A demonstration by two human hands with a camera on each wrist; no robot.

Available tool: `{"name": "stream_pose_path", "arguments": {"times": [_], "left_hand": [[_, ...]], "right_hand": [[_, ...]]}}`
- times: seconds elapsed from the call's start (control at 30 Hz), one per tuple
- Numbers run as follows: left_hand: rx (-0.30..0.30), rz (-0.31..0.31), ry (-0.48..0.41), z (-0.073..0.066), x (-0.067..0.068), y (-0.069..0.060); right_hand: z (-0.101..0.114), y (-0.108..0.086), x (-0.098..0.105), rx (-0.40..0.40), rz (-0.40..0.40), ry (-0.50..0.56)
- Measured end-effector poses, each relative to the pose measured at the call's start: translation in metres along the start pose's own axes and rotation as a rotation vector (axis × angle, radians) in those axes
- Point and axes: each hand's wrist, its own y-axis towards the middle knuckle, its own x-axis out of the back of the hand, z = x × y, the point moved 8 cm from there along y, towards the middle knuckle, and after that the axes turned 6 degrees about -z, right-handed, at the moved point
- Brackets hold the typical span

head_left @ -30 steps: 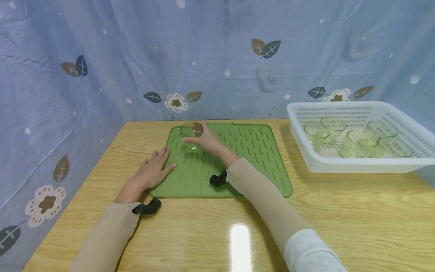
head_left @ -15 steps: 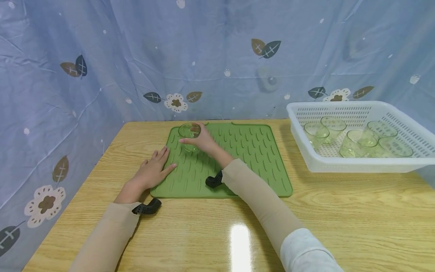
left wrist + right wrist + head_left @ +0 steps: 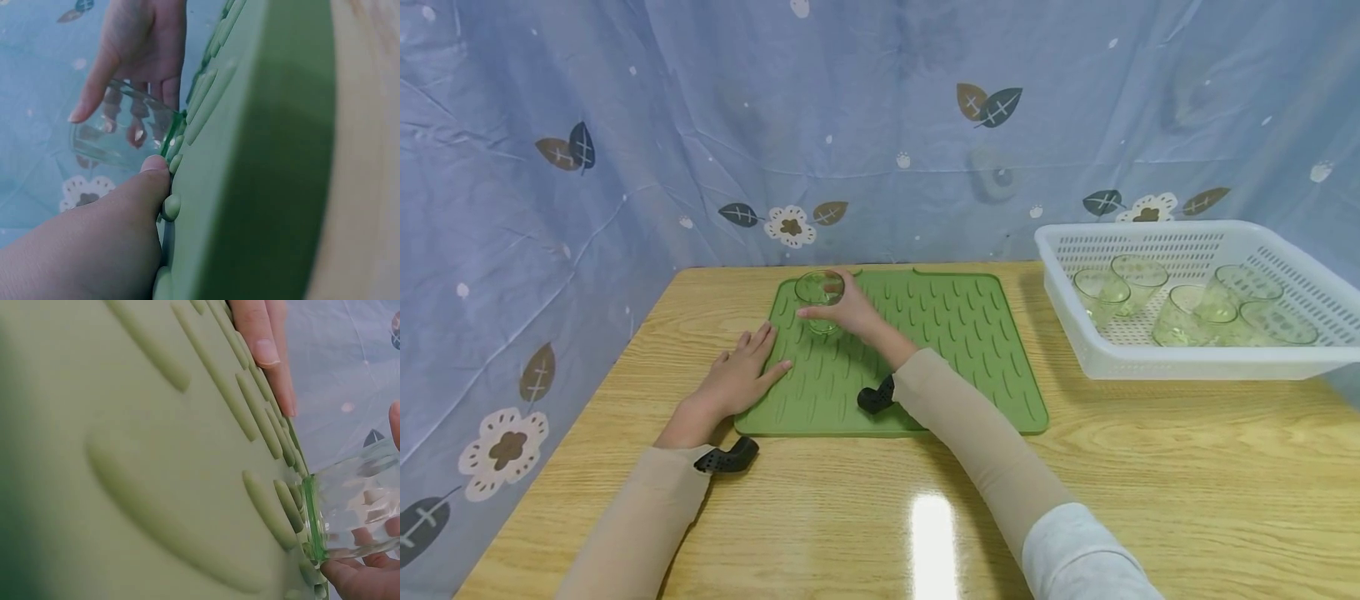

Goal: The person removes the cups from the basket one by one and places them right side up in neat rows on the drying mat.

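A clear glass [image 3: 822,326] with a greenish base stands upright near the far left corner of the ridged green mat [image 3: 940,342]. My right hand [image 3: 859,315] holds it from the right, thumb on the near side and fingers round the far side. In the left wrist view the glass [image 3: 94,140] has its base against the mat's ridges, and the right wrist view shows the base [image 3: 314,515] there too. My left hand [image 3: 734,381] lies flat with fingers extended over the mat's left edge, its thumb pointing toward the glass.
At the right stands a white perforated basket [image 3: 1195,364] holding several similar glasses [image 3: 1183,321]. The wooden table [image 3: 820,508] extends in front of the mat. A blue patterned curtain [image 3: 895,192] hangs behind and to the left.
The glass and my right hand have shifted slightly left since one second ago; over the last half second they are almost still. My left hand keeps its place.
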Motion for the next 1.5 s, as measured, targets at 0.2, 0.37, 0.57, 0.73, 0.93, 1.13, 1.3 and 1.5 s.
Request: {"name": "stream_pose_path", "arguments": {"times": [0.2, 0.37, 0.57, 0.73, 0.93, 1.13, 1.3, 1.5], "left_hand": [[0.003, 0.003, -0.002, -0.002, 0.000, 0.000], [0.009, 0.007, -0.005, -0.001, 0.000, -0.001], [0.016, 0.007, -0.018, 0.001, 0.000, 0.000], [0.016, 0.006, -0.015, 0.001, 0.001, -0.001], [0.011, 0.000, -0.013, 0.000, 0.001, -0.001], [0.013, -0.002, -0.016, 0.000, 0.001, -0.002], [0.008, -0.006, -0.014, -0.001, 0.000, -0.001], [0.004, -0.009, -0.020, 0.000, 0.001, -0.001]], "right_hand": [[0.000, 0.000, 0.002, -0.002, 0.015, -0.017], [0.004, -0.002, 0.006, -0.004, 0.035, -0.056], [0.006, -0.004, 0.016, -0.030, 0.055, -0.075], [0.010, -0.008, 0.023, -0.021, 0.091, -0.140], [0.019, -0.013, 0.032, 0.006, 0.140, -0.202], [0.025, -0.019, 0.039, 0.029, 0.174, -0.254], [0.034, -0.028, 0.047, 0.047, 0.192, -0.252], [0.046, -0.039, 0.057, 0.109, 0.180, -0.222]]}}
